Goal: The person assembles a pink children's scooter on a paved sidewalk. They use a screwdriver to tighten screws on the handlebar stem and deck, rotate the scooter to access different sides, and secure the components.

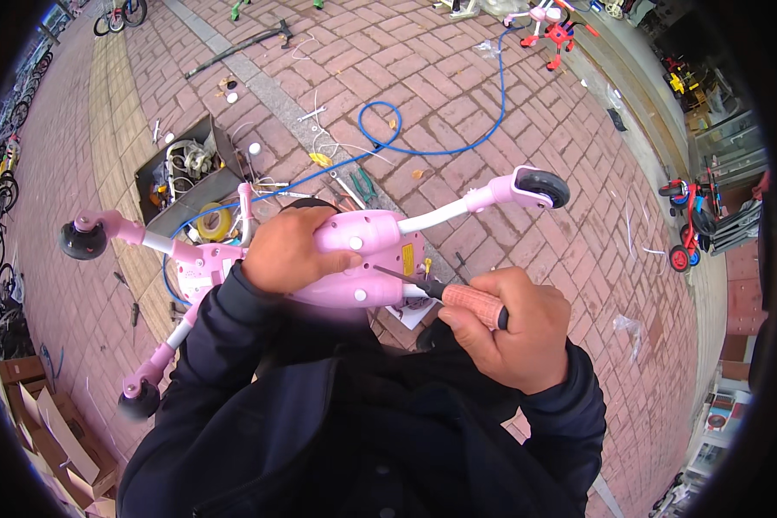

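Note:
A pink ride-on scooter toy (347,290) with white tubes and black wheels lies across my lap, its underside facing up. My left hand (292,250) is closed around its body, the thumb pressed on the pink shell near the middle. In my right hand (520,331) is a screwdriver (475,306) with a reddish-brown handle, fingers wrapped round it. Its shaft points left, and the tip is at or just beside a small hole in the shell; contact cannot be made out. One black wheel (541,187) sticks out at the right, others at the left.
A grey metal toolbox (190,173) full of parts stands ahead to the left, with a yellow tape roll (214,223) beside it. A blue hose (457,152) loops over the brick paving. A hammer (242,47) lies farther off. Cardboard boxes (65,432) stand at lower left.

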`<state>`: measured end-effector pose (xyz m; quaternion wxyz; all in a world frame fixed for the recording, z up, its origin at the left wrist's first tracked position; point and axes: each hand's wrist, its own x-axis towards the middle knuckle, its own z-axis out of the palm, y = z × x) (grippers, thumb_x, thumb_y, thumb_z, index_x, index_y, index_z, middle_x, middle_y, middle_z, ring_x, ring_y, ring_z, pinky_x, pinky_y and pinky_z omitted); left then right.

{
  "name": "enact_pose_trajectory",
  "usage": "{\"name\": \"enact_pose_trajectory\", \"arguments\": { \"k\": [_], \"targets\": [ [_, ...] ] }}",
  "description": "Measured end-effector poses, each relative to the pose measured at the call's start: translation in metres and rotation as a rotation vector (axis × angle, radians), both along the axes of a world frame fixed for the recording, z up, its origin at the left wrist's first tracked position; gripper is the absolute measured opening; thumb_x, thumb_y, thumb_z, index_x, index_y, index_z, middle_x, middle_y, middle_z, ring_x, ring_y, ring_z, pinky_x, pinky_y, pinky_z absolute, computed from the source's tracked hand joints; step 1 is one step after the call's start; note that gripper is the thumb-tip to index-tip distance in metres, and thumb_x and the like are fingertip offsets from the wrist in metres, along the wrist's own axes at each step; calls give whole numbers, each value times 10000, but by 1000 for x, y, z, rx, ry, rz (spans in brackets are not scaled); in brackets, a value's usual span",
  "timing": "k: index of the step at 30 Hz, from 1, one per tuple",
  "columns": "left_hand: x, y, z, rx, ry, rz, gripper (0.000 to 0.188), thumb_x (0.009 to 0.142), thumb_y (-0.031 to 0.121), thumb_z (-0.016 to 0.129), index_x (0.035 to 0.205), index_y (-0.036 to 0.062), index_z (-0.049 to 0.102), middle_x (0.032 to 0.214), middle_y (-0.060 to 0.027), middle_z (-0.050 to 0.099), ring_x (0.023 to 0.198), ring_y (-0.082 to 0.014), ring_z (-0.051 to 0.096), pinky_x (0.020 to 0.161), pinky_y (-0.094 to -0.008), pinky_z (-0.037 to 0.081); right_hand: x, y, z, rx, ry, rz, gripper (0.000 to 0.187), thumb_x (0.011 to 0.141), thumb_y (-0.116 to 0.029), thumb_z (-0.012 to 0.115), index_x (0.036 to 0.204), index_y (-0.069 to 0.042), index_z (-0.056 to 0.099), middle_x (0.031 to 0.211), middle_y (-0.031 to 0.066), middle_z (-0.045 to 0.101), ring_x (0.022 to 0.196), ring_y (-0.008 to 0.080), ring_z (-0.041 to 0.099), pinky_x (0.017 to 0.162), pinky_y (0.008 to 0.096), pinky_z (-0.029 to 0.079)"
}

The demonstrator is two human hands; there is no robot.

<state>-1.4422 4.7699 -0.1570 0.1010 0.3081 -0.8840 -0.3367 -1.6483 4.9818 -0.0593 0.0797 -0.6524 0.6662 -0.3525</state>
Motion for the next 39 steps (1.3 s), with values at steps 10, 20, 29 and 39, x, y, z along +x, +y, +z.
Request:
{"name": "enact_pose_trajectory", "arguments": {
  "k": [10,20,29,39],
  "targets": [
    [0,3,-3,-43,15,1,542,746,476,850,1053,44,737,914,-186,726,898,-403,703,794,-485,554,-2,-10,-1,-60,113,183,384,807,-242,902,956,-50,604,726,65,679,579,251,676,495,341,508],
    [-4,3,0,-6,-83,3,632,750,505,860,1140,23,736,1021,-212,737,986,-413,701,860,-487,556,8,-29,-19,31,156,308,287,893,-233,780,890,-95,528,764,75,580,640,267,647,528,388,493],
    [-4,5,-1,-30,-69,26,635,732,506,872,1129,27,746,1012,-201,740,960,-398,708,850,-481,557,23,-20,-25,207,110,156,287,882,-201,785,923,-59,539,768,102,580,676,297,650,592,409,523],
    [-4,5,-3,-46,-31,25,628,727,507,878,1106,24,743,984,-205,734,948,-405,704,827,-480,558,20,-23,-29,143,167,198,313,889,-264,799,939,-66,561,854,107,641,711,286,675,593,400,534]
  ]
}}
